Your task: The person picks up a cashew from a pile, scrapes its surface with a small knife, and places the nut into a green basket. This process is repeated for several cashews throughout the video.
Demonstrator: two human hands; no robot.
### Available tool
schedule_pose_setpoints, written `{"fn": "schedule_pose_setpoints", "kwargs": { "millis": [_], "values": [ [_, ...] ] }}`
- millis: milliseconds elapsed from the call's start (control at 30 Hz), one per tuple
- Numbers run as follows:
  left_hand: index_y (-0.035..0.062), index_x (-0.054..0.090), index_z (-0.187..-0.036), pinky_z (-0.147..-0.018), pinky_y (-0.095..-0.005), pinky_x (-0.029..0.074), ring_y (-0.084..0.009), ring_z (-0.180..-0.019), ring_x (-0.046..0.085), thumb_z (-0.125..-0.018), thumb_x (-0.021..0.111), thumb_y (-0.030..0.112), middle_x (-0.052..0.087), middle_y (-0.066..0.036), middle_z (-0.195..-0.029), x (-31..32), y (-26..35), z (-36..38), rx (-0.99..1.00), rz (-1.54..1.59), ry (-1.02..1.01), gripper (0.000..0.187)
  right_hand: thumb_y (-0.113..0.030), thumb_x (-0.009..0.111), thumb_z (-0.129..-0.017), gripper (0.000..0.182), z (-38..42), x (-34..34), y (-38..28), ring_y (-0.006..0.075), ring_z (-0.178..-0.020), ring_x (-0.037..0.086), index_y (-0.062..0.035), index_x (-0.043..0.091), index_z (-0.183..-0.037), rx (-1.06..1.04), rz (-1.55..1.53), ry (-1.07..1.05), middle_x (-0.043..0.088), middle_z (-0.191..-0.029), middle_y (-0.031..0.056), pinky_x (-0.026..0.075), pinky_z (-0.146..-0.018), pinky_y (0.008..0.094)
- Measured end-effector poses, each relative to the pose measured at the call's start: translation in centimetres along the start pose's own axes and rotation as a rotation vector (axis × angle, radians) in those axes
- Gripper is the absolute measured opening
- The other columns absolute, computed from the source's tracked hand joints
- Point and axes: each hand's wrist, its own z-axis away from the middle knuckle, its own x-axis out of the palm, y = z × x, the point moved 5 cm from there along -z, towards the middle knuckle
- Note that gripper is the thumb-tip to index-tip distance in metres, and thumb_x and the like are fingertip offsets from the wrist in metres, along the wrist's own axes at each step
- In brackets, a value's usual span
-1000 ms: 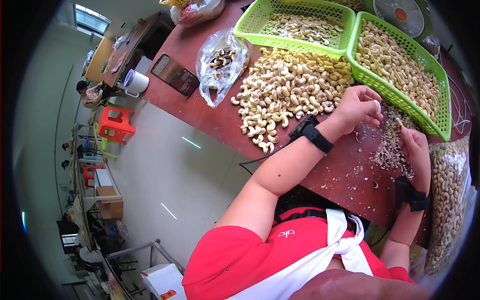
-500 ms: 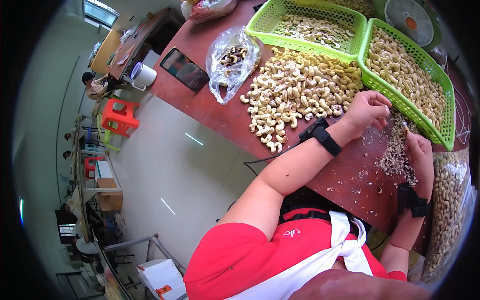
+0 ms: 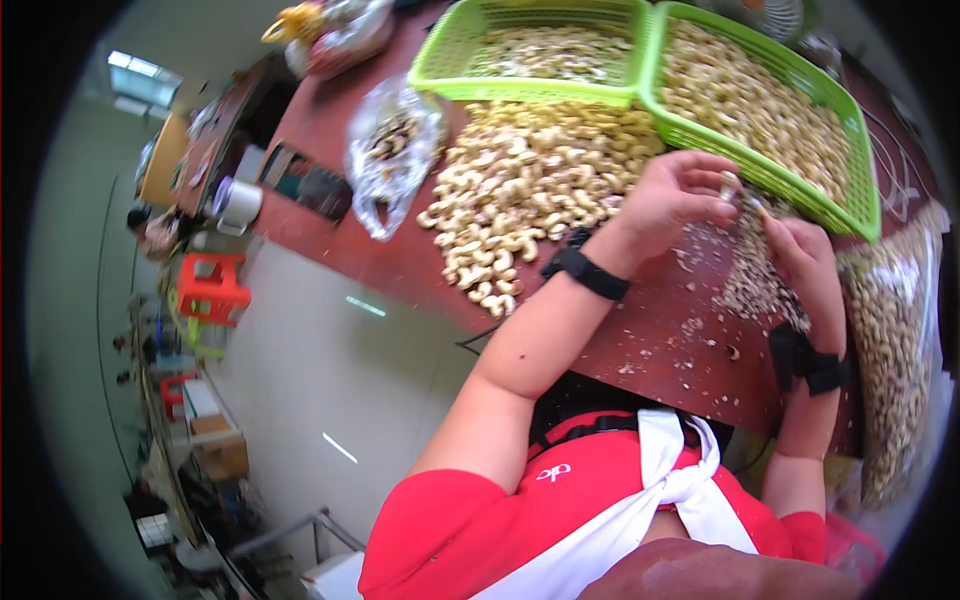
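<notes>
Between the thumb and fingers of my left hand [image 3: 665, 205] is a cashew nut [image 3: 729, 186]. My right hand [image 3: 805, 250] is closed in a pinch on a small thin tool [image 3: 764, 213] with a pale tip; most of it is hidden by the fingers. The two hands are close together but apart, above a heap of skin crumbs [image 3: 755, 285] on the dark red table [image 3: 640, 345]. A large pile of loose cashews [image 3: 540, 180] lies beside my left hand. Just beyond both hands stands a green basket [image 3: 745, 145] full of cashews.
Another green basket [image 3: 535, 92] holds paler cashew pieces. A clear plastic bag [image 3: 385, 195] with darker pieces and a phone [image 3: 318, 188] lie to the left. At the right stands a big clear sack of cashews [image 3: 885, 350]. A fan [image 3: 775, 15] is at the back.
The view has shifted, so the table's contents appear farther left. My left hand has turned and the cashew in it now shows. My right hand and its tool are nearer to the left hand.
</notes>
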Motion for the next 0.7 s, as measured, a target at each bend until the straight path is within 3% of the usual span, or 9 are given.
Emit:
{"fn": "schedule_pose_setpoints", "kwargs": {
  "millis": [67, 267, 700],
  "values": [
    [-0.0016, 0.049, -0.108, -0.071, -0.0299, 0.05, -0.0206, -0.082, 0.059, -0.067, 0.062, -0.006, 0.056, -0.015, -0.097, 0.2, 0.1, 0.0, 0.016, -0.04, -0.002, 0.044, -0.027, 0.049, -0.085, 0.036, 0.2, 0.2, -0.8, 0.0028, -0.044, 0.031, -0.0053, 0.047, -0.056, -0.014, 0.015, -0.006, 0.036, -0.049, -0.0068, 0.024, -0.039, 0.0213],
    [0.0015, 0.047, -0.113, -0.084, -0.0423, 0.048, -0.0274, -0.094, 0.055, -0.071, 0.056, -0.009, 0.054, -0.015, -0.1, 0.5, -0.2, -0.1, -0.015, 0.112, -0.087, 0.043, -0.026, 0.053, -0.082, 0.035, 0.6, -0.1, -1.1, 0.0027, -0.046, 0.031, -0.0032, 0.05, -0.056, 0.025, 0.008, -0.035, 0.037, -0.049, -0.0063, 0.024, -0.04, 0.0216],
    [0.0046, 0.048, -0.114, -0.08, -0.0401, 0.05, -0.0283, -0.099, 0.053, -0.072, 0.056, -0.009, 0.054, -0.014, -0.103, 0.7, -0.1, 0.2, 0.041, 0.104, -0.086, 0.045, -0.029, 0.056, -0.081, 0.038, 0.5, 1.1, -0.8, 0.0028, -0.045, 0.03, -0.0013, 0.051, -0.056, 0.011, -0.09, -0.087, 0.037, -0.048, -0.0055, 0.024, -0.039, 0.0222]
  ]
}}
